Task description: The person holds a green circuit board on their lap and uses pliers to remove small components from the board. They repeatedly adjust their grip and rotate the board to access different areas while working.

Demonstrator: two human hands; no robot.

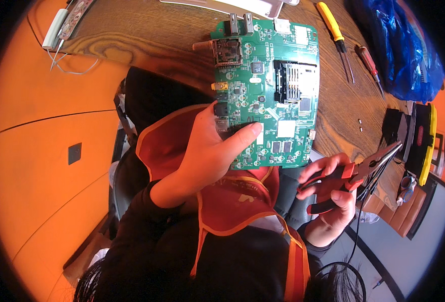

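My left hand (217,143) grips the lower left edge of a green circuit board (262,108), thumb on its face and the other fingers hidden behind it. The board is held up over my lap and the table's near edge. It bears a black metal card slot (289,83), several connectors along its left and top edges, and white label patches. To the right, my right hand (333,194) is closed around the red and black handles of long-nose pliers (366,173). Their jaws point up and right, apart from the board.
On the brown wooden table (152,35) lie a yellow-handled screwdriver (332,22), a red-handled screwdriver (369,61) and a blue plastic bag (408,55). A power strip (75,19) is at the far left. A yellow-and-black case (424,143) and a black cable (355,236) are at the right.
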